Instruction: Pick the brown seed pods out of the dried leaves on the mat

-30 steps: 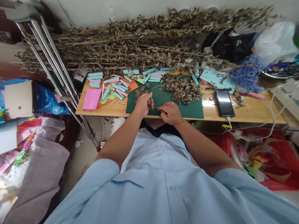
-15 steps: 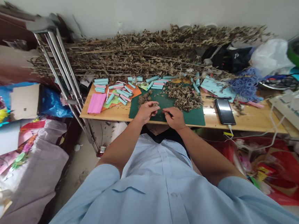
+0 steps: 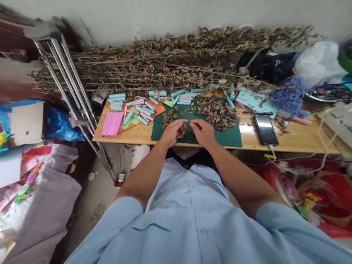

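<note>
My left hand [image 3: 170,135] is curled round a small clump of dried leaves [image 3: 182,128] above the green cutting mat [image 3: 229,139]. Close beside it, my right hand [image 3: 204,133] has thumb and forefinger pinched together; whatever lies between the fingertips is too small to make out. The two hands' fingertips nearly meet. Just behind my left hand sits a little heap of balled brown leaf [image 3: 168,117]. A larger pile of loose dried leaves [image 3: 219,114] covers the mat behind and to the right of my right hand.
Long dried leafy stalks [image 3: 157,63] lie along the wall. Rolled blue and pink paper tubes [image 3: 143,110], a pink paper stack [image 3: 113,123], a phone [image 3: 265,129] with a cable and blue yarn [image 3: 290,97] are on the wooden table [image 3: 127,137]. Metal crutches [image 3: 69,75] lean at the left.
My right hand has risen slightly, and its fingertips have come closer to my left hand. My left hand has turned a little, showing more of the leaf clump. The view has shifted slightly.
</note>
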Demonstrator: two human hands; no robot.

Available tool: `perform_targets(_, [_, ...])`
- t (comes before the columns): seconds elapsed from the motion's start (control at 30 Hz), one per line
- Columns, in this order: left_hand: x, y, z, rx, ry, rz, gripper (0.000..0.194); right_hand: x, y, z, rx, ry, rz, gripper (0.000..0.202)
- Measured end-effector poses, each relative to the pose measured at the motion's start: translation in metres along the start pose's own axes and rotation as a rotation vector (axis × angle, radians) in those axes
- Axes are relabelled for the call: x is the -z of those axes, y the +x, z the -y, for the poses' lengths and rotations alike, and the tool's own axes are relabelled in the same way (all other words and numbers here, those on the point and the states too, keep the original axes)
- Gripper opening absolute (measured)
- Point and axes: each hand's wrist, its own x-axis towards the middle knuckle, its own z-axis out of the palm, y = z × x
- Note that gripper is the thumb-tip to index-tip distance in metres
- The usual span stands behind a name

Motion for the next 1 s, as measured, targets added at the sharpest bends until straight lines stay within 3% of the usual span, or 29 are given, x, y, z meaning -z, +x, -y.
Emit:
perform_targets(0.2, [0.0000, 0.0014, 0.0064, -0.017, 0.110, -0.095, 0.028, -0.0094, 0.0020, -0.0049, -0.093, 0.104, 0.043, 0.032])
perform_targets(0.63, [-0.0005, -0.0025, 0.0029, -0.053, 0.042, -0.076, 0.040, -0.0086, -0.0003, -0.0046, 0.023, 0.001, 0.127, 0.028])
perform_targets(1.0, [-0.0048, -0.0031, 0.0030, -0.074, 0.016, -0.155, 0.032, -0.0091, -0.0003, -0.0043, 0.038, -0.071, 0.125, 0.023])
